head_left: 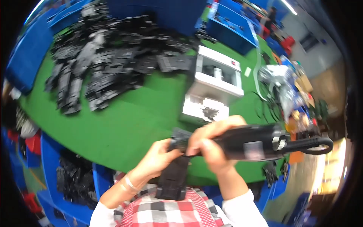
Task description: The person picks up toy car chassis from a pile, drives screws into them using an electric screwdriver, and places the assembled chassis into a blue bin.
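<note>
My right hand (pixel 213 145) is wrapped round a black corded electric screwdriver (pixel 245 142), which lies level with its cable end to the right. In my left hand (pixel 157 157), thumb and fingers pinch a black plastic part (pixel 172 178) just in front of the checked apron. The screwdriver's front end meets the upper end of this part; blur and my fingers hide the tip. Just beyond my hands on the green table (pixel 128 125) stands a white box-shaped device (pixel 208 106), perhaps a screw feeder.
A large pile of black plastic parts (pixel 117 56) covers the far left of the table. Blue bins (pixel 230 34) stand along its back and left edges. Clear plastic bags (pixel 281 81) and cables lie at the right. More black parts fill a blue bin (pixel 75 179) below the near edge.
</note>
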Demonstrator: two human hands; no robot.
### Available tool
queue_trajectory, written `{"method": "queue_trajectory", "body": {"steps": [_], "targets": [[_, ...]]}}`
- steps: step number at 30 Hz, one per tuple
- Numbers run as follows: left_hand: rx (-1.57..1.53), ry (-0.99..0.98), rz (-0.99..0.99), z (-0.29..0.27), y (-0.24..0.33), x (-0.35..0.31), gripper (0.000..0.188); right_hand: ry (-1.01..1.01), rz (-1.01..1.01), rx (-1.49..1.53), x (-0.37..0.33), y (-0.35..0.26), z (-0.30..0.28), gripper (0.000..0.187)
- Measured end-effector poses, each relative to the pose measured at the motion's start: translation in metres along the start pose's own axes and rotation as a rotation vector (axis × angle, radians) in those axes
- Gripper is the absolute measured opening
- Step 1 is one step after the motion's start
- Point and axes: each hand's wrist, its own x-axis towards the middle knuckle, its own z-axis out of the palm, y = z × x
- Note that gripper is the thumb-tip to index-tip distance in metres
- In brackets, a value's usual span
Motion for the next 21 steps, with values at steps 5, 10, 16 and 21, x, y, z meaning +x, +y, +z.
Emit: {"method": "queue_trajectory", "body": {"steps": [5, 10, 16, 21], "targets": [[-0.035, 0.021, -0.113, 0.005, -0.010, -0.016, 0.021, -0.337, 0.173, -0.014, 0.004, -0.022, -0.010, 0.024], [0.080, -0.629, -0.250, -0.022, -0.012, -0.029, 0.041, 0.196, -0.085, 0.381, 0.014, -0.029, -0.036, 0.027], [0.255, -0.622, -0.295, -0.037, -0.004, -0.042, 0.045, 0.447, -0.140, 0.030, 0.029, -0.029, -0.050, 0.026], [0.223, -0.205, -0.056, -0.035, 0.016, -0.026, 0.043, 0.476, -0.194, -0.227, 0.033, -0.006, -0.029, 0.023]]}}
